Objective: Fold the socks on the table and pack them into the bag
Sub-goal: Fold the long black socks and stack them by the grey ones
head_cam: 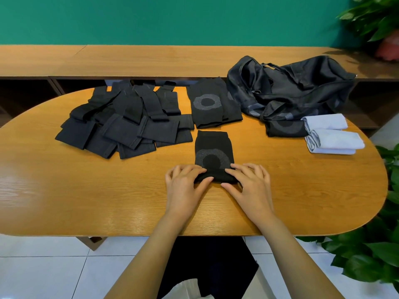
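Observation:
A black sock with a grey ring pattern [212, 152] lies flat in the middle of the oval wooden table [108, 201], its near end rolled up. My left hand [185, 184] pinches the left side of that rolled end between thumb and fingers. My right hand [248, 184] pinches the right side the same way. A black bag [291, 87] sits slumped at the back right of the table. A pile of several loose dark socks [125, 121] lies at the back left. A short stack of flat ring-patterned socks [212, 106] lies behind the one I hold.
Two folded pale lilac pieces [332, 134] and a folded black sock [285, 128] lie by the bag at the right. A wooden shelf [151, 59] runs behind the table under a green wall. Leafy plants [371, 251] crowd the right edge.

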